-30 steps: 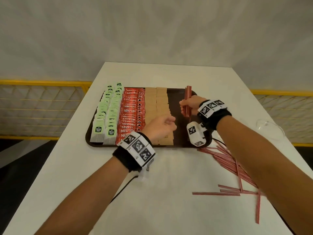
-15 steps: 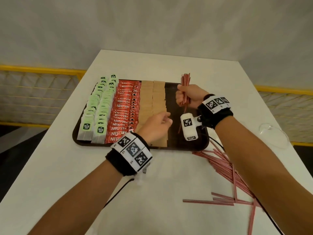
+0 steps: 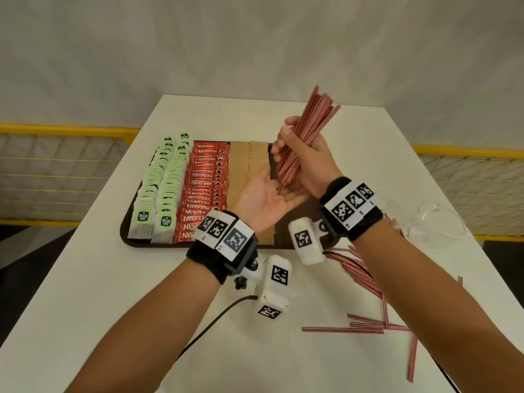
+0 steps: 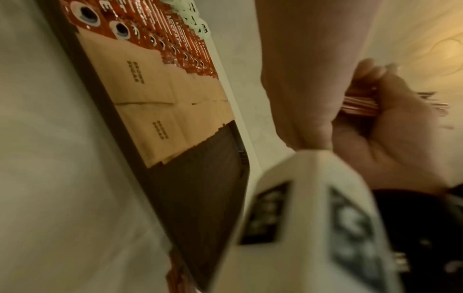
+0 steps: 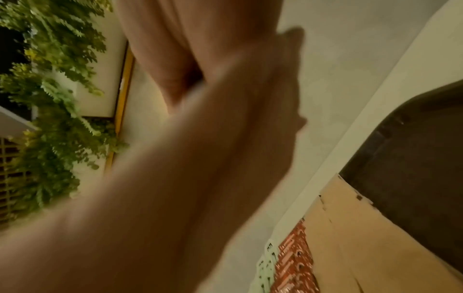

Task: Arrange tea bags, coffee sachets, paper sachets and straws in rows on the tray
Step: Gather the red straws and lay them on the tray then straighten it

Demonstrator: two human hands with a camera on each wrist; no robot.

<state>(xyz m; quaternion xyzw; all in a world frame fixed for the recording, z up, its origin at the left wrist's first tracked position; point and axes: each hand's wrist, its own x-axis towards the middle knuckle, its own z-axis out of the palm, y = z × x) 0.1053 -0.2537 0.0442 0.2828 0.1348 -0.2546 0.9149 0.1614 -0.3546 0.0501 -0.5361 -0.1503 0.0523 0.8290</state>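
Head view: right hand is gripping a tilted bundle of red straws in curled fingers above the tray, lower ends touching the upturned palm of the left hand, whose fingers are lying relaxed. Tea bags, coffee sachets and paper sachets are sitting in rows on the tray, while loose straws are lying on the white table to its right.

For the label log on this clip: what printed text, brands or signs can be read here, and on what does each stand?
"NESCAFE": on the red coffee sachets, in rows on the tray.
"McCoy teas", as far as it can be made out: on the green tags of the tea bags.
"BROWN SUGAR": on the brown paper sachets, small and soft in the left wrist view.
Square black-and-white coded markers, no words: on the wristbands.
Straws: stripes only, no text.
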